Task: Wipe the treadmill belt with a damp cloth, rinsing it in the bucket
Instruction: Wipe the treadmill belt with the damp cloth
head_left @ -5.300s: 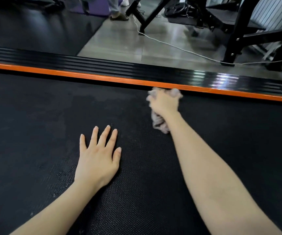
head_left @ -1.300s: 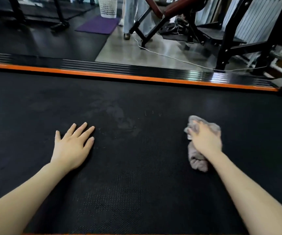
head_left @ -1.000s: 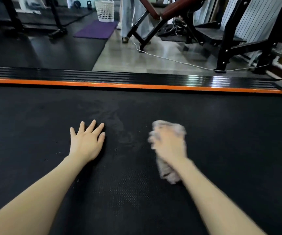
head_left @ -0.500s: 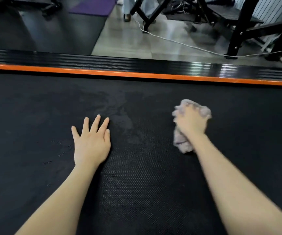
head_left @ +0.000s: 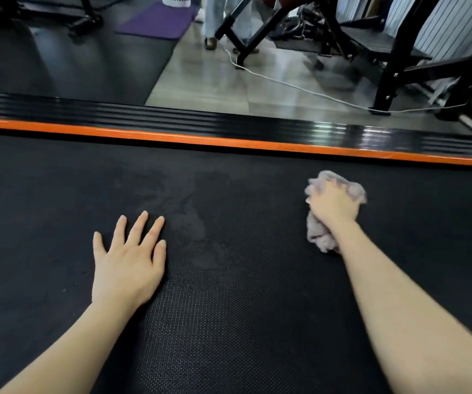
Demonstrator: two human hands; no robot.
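Observation:
The black textured treadmill belt (head_left: 229, 322) fills the lower part of the head view. My right hand (head_left: 332, 204) grips a bunched pinkish-grey cloth (head_left: 321, 237) and presses it on the belt at the right, a little short of the far side rail. My left hand (head_left: 128, 263) lies flat on the belt at the left with its fingers spread. A faint damp smear (head_left: 189, 223) shows on the belt between the two hands. No bucket is in view.
An orange strip (head_left: 229, 142) and a ribbed black side rail (head_left: 172, 123) border the belt's far edge. Beyond lie grey floor tiles, a white cable (head_left: 286, 83), black gym frames (head_left: 385, 75), a purple mat (head_left: 158, 21) and a person's legs (head_left: 210, 21).
My right hand has swept the cloth back and forth across the belt and now sits further right than half a second ago. My left hand has stayed flat on the belt.

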